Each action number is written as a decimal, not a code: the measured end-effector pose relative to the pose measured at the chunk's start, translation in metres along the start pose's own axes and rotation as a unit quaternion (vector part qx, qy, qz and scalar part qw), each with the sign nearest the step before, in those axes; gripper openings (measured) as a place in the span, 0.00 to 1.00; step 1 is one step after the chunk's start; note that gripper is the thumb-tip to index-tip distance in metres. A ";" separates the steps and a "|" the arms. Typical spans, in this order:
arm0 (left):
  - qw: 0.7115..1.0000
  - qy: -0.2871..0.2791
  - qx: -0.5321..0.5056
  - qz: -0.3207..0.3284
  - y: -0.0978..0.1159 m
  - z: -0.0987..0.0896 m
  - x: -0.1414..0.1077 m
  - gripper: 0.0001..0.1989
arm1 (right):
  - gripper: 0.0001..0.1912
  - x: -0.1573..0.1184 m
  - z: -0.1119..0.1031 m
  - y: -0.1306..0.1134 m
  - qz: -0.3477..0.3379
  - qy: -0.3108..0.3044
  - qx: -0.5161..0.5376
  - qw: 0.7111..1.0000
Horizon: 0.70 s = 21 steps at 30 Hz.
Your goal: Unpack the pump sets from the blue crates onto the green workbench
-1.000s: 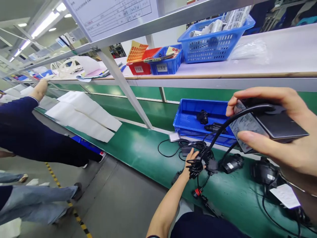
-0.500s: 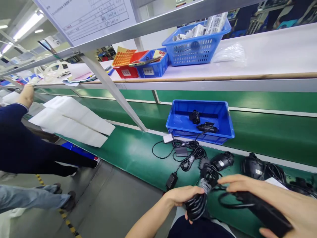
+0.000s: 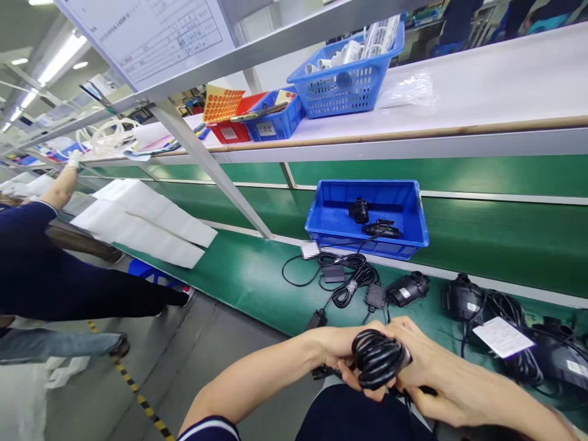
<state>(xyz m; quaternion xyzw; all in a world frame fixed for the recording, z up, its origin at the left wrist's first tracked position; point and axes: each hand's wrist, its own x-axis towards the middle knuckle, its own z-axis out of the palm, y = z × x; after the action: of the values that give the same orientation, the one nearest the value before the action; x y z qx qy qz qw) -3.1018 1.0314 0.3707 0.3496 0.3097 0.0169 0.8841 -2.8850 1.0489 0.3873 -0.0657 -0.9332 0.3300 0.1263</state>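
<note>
Above green belt [image 3: 257, 282], hands grip black coiled cable [image 3: 377, 358].

- cable coil [image 3: 377, 358]: black, smooth glossy plastic sheath, catching the light on its loops.
- counter [image 3: 257, 282]: green belt, smooth with a dull sheen.
- bin [image 3: 337, 217]: blue hard plastic, smooth, faintly glossy.
- basket [image 3: 342, 92]: blue plastic, perforated walls.
- adapters [image 3: 408, 288]: black plastic shells, semi-gloss, with white paper labels.
- sheets [image 3: 147, 220]: white, matt, soft-looking foam or paper; cannot tell which.
- frame [image 3: 215, 174]: bare metal, brushed grey.
- shelf [image 3: 459, 101]: white matt top, wood-coloured edge.
- bag [image 3: 407, 90]: clear crinkled plastic film.
- sleeve [image 3: 32, 269]: dark blue cloth, matt.
</note>
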 end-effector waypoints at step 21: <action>0.882 0.309 -0.199 0.296 0.024 0.063 0.001 0.24 | 0.28 -0.021 0.089 -0.001 0.204 0.478 0.353 0.778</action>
<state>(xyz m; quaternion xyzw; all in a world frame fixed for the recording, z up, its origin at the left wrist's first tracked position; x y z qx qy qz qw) -3.0608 1.0113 0.4209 0.2185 0.4392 0.4463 0.7485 -2.8899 0.9910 0.3173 -0.3546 -0.5352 0.5808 0.5004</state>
